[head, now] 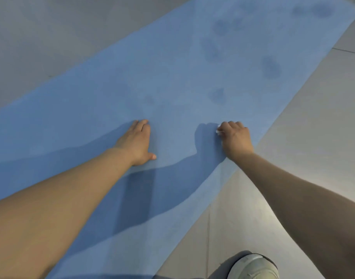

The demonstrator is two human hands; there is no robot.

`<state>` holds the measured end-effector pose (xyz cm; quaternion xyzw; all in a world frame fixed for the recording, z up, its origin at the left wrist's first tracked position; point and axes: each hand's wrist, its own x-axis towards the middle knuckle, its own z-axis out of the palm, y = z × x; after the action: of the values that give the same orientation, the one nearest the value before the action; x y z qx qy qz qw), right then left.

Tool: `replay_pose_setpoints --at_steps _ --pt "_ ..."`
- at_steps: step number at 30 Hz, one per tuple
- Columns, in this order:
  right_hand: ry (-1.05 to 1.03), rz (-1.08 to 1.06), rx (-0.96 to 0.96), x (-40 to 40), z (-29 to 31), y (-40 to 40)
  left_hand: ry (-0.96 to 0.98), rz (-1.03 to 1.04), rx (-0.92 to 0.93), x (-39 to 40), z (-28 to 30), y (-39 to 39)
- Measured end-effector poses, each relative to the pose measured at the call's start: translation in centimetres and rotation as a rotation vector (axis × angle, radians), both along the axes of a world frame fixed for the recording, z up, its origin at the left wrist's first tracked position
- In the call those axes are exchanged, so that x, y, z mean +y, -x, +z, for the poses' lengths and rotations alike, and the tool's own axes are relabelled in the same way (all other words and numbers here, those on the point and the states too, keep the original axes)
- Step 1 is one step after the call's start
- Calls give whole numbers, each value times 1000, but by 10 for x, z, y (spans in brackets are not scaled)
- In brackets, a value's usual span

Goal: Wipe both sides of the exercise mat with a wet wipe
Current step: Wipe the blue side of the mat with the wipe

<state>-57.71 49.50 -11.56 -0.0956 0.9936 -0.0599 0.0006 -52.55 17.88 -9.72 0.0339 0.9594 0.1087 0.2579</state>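
Two hands on the mat [172,81]: right hand [236,138] grips wipe [219,132]

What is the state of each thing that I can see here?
exercise mat: unrolled flat on the floor, with darker patches toward the far end
wet wipe: bunched in the right hand, on the mat
left hand: flat, pressing the mat
right hand: curled round the wipe
shoe: on the floor beside the mat

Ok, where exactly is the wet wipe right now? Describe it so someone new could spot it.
Find the long blue mat lying slantwise across the grey floor. Near its right edge the right hand presses down with curled fingers; the wet wipe is the small white scrap poking out at that hand's left side. The left hand lies flat and holds nothing, and nothing else on the mat is white.
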Motion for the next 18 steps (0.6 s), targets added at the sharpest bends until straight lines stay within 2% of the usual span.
replay_pose_setpoints --at_steps 2,7,10,13,15,18 --pt "62 84 12 -18 2 -18 22 -20 -17 6 3 4" --pt "283 534 -83 -90 -4 -141 131 -77 -129 13 3 7" --pt "268 685 -99 -108 -9 -190 123 -69 -127 12 -1 6" --pt "230 771 -41 -94 -11 -176 112 -43 -93 15 -1 4" --pt "201 747 1 -67 -14 -143 128 -27 -82 18 -1 1" --pt "100 448 88 -7 -13 -79 160 -64 -54 20 -6 -6"
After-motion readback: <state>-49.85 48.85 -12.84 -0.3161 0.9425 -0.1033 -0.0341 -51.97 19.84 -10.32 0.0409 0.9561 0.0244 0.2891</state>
